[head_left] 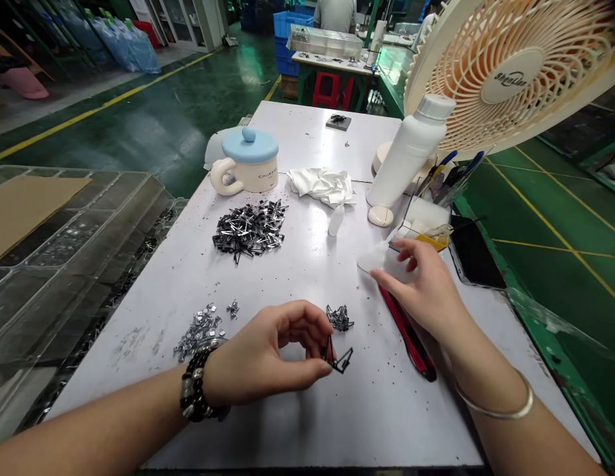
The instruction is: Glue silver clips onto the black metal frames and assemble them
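My left hand (275,354) pinches a small black metal clip (343,361), bent into an angular open shape, between thumb and fingertips. Just beyond it lies a small heap of dark clips (340,318). To the right, my right hand (421,284) is open, thumb and fingers apart, beside a translucent squeeze bottle (371,256) with a thin nozzle; whether the thumb touches it I cannot tell. Under that hand runs a red and black long-handled tool (409,337). A larger pile of black clips (250,228) and a scatter of small silver metal pieces (201,330) lie on the left.
On the white table (287,277) stand a lidded mug (250,162), a white bottle (409,152) and a small dropper bottle (336,220). Crumpled tissue (323,185), a phone (476,254) and a tool holder (431,231) are also there. A large fan (510,76) overhangs the right.
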The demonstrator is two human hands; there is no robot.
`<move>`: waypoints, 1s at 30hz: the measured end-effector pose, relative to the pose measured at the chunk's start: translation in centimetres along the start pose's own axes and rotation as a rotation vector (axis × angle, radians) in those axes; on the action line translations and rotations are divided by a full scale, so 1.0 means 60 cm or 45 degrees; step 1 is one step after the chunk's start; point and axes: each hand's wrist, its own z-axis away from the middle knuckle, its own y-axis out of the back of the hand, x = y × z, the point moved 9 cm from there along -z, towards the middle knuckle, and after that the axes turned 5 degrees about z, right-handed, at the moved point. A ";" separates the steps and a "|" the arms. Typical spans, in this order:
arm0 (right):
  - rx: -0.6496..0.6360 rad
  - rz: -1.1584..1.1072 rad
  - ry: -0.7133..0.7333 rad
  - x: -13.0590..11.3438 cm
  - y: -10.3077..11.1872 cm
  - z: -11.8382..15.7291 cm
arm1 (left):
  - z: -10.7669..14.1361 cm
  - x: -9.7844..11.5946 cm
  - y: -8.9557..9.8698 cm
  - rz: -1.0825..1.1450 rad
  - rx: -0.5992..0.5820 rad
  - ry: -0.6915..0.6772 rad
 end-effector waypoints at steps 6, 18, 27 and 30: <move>-0.047 -0.105 0.059 0.010 -0.035 -0.030 | -0.007 -0.013 0.010 0.014 0.060 0.030; -0.218 -1.384 -0.387 -0.021 -0.025 0.021 | -0.012 -0.020 0.012 -0.008 0.045 0.054; -0.179 -1.343 -0.098 -0.078 -0.006 0.079 | -0.014 -0.030 0.008 -0.046 0.005 0.128; -0.139 -1.289 -0.075 -0.083 0.000 0.089 | -0.014 -0.034 0.006 -0.058 -0.014 0.136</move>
